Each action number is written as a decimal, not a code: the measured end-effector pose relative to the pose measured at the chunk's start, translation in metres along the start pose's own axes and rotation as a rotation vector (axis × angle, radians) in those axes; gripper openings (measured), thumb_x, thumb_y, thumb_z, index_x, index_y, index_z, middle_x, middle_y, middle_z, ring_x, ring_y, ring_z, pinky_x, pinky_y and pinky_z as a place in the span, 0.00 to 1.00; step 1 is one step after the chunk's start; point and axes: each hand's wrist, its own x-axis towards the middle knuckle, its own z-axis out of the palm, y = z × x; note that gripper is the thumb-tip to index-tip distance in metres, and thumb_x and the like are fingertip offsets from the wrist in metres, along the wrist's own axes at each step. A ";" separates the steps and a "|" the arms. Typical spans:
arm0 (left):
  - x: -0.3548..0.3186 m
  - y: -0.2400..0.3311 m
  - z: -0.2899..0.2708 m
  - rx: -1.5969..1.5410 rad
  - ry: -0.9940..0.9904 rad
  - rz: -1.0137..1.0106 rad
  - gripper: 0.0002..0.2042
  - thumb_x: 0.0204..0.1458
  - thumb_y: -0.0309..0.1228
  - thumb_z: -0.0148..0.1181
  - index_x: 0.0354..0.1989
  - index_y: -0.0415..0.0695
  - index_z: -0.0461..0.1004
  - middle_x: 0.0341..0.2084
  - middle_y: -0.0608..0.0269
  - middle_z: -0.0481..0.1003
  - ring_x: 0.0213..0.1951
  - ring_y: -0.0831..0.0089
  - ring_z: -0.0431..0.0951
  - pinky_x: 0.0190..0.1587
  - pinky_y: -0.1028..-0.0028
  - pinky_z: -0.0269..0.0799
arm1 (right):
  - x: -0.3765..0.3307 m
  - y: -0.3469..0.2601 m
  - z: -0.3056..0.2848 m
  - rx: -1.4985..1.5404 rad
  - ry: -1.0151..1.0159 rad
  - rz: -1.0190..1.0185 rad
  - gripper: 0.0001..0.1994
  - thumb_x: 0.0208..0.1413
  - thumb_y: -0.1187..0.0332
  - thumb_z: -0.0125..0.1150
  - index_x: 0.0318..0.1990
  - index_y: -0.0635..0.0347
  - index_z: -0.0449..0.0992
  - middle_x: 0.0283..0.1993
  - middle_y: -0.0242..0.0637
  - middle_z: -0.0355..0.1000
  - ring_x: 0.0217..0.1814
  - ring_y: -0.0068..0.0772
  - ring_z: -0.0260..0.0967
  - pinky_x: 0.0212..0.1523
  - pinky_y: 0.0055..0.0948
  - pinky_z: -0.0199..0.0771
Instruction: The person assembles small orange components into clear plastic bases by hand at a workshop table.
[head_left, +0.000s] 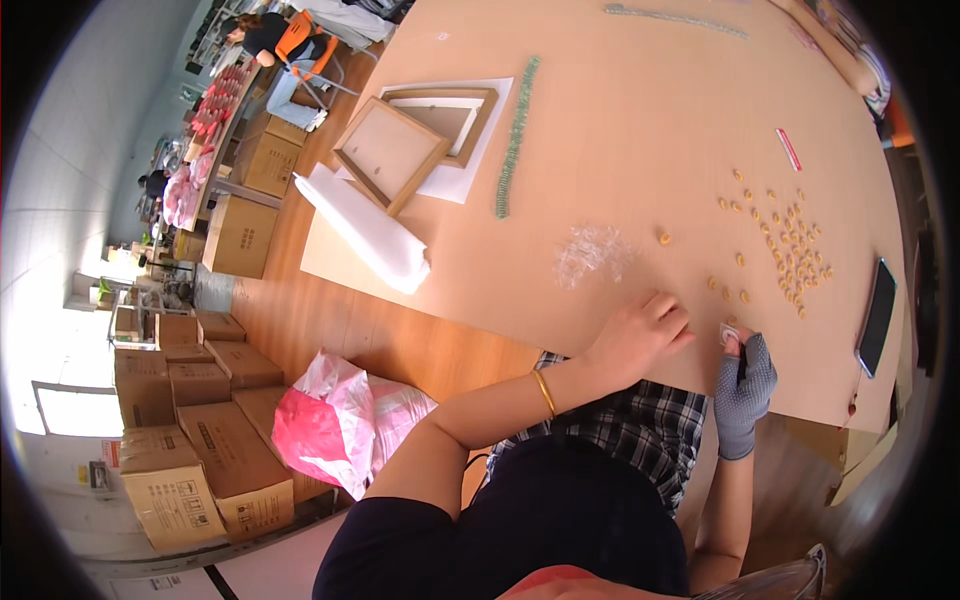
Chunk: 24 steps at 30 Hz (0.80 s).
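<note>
Head view, we saw our bare left hand (645, 335) low in the middle with fingers half curled, our gloved right hand (745, 388) lower right with fingertips close together, we couldn't tell what either held, little yellow pieces (787, 238) lay at right.

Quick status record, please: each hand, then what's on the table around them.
Left hand: bare hand, fingers curled, over the near table edge; anything held cannot be told
Right hand: gray-gloved hand, fingertips at the table edge beside small yellow pieces; grip unclear
Ahead of left hand: clear plastic bits in a loose pile
Far left: two wooden frames, overlapping; white roll beside them
Right of frames: green strip
Right edge: dark phone
</note>
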 end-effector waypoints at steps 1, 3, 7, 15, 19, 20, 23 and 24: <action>0.001 -0.002 -0.003 0.007 0.006 -0.001 0.07 0.52 0.29 0.65 0.37 0.43 0.76 0.35 0.62 0.73 0.40 0.63 0.77 0.40 0.66 0.76 | 0.001 -0.001 0.001 -0.004 -0.011 0.013 0.05 0.63 0.75 0.57 0.40 0.67 0.77 0.30 0.41 0.73 0.31 0.31 0.70 0.37 0.29 0.72; 0.002 -0.005 -0.009 -0.089 0.022 -0.020 0.08 0.51 0.29 0.66 0.37 0.43 0.76 0.34 0.62 0.73 0.38 0.63 0.77 0.39 0.65 0.76 | 0.005 -0.005 0.004 -0.008 -0.024 0.024 0.05 0.63 0.74 0.57 0.40 0.67 0.77 0.30 0.41 0.73 0.31 0.31 0.70 0.37 0.29 0.72; 0.007 -0.009 -0.011 -0.082 -0.018 0.018 0.08 0.51 0.29 0.66 0.36 0.43 0.75 0.34 0.60 0.72 0.38 0.62 0.76 0.39 0.64 0.75 | 0.013 -0.015 0.007 -0.027 -0.088 0.036 0.03 0.60 0.76 0.58 0.35 0.65 0.76 0.30 0.45 0.73 0.30 0.43 0.74 0.35 0.33 0.73; -0.005 -0.003 -0.011 -0.092 0.022 0.028 0.11 0.49 0.28 0.66 0.39 0.42 0.73 0.37 0.61 0.71 0.40 0.62 0.76 0.41 0.65 0.75 | 0.016 -0.019 0.015 -0.180 -0.144 -0.063 0.04 0.58 0.75 0.60 0.32 0.64 0.74 0.27 0.47 0.72 0.28 0.50 0.72 0.31 0.37 0.72; -0.006 -0.006 -0.009 -0.129 -0.097 0.102 0.11 0.48 0.25 0.62 0.41 0.40 0.72 0.38 0.59 0.72 0.43 0.60 0.76 0.43 0.64 0.75 | 0.015 -0.019 0.011 -0.208 -0.178 -0.066 0.04 0.58 0.75 0.60 0.30 0.63 0.73 0.25 0.46 0.70 0.26 0.52 0.71 0.29 0.40 0.71; -0.006 -0.005 -0.008 -0.135 -0.096 0.120 0.11 0.48 0.25 0.60 0.40 0.40 0.72 0.39 0.58 0.72 0.43 0.58 0.75 0.44 0.63 0.75 | 0.014 -0.020 0.009 -0.220 -0.189 -0.072 0.05 0.57 0.75 0.60 0.30 0.63 0.73 0.25 0.46 0.70 0.26 0.52 0.70 0.28 0.41 0.70; 0.000 -0.013 -0.010 -0.195 -0.207 0.116 0.10 0.49 0.24 0.56 0.41 0.39 0.72 0.40 0.55 0.72 0.45 0.53 0.75 0.48 0.60 0.74 | 0.017 -0.020 0.013 -0.306 -0.192 -0.093 0.05 0.56 0.74 0.61 0.29 0.61 0.72 0.24 0.46 0.69 0.24 0.53 0.69 0.26 0.42 0.69; 0.002 -0.016 -0.015 -0.140 -0.211 0.130 0.10 0.49 0.24 0.56 0.41 0.39 0.73 0.41 0.55 0.73 0.46 0.53 0.75 0.49 0.59 0.74 | 0.021 -0.021 0.014 -0.290 -0.208 -0.105 0.05 0.55 0.74 0.62 0.29 0.61 0.72 0.23 0.46 0.68 0.24 0.53 0.68 0.26 0.43 0.68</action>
